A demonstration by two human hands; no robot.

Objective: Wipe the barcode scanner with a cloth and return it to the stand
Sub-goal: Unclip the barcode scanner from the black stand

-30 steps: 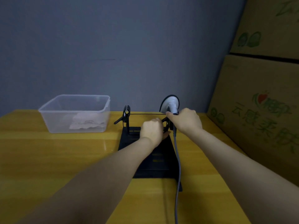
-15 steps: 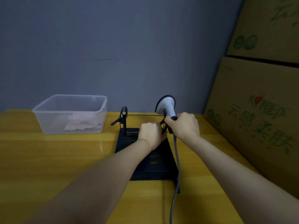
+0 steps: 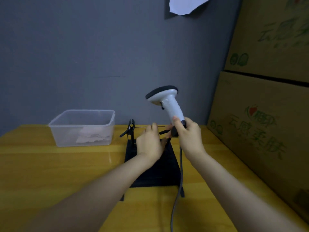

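The white barcode scanner (image 3: pixel 168 102) with a black head is lifted above the stand, its head pointing up and left. My right hand (image 3: pixel 188 134) is closed round the lower end of its handle, and its grey cable (image 3: pixel 179 178) hangs down toward me. The black stand (image 3: pixel 155 171) sits on the yellow table, with one clip (image 3: pixel 129 129) upright at its back left. My left hand (image 3: pixel 149 143) rests over the stand's right clip, fingers curled on it. A white cloth (image 3: pixel 94 137) lies inside the clear plastic box (image 3: pixel 66 129).
Large cardboard boxes (image 3: pixel 260 124) are stacked along the right side of the yellow table (image 3: pixel 50 173). A grey wall stands behind, with a white paper (image 3: pixel 185 5) hanging at the top. The plastic box sits at the back left.
My right hand has lifted the scanner up out of the stand's right clip. My left hand stays on that clip. The camera has tilted upward.
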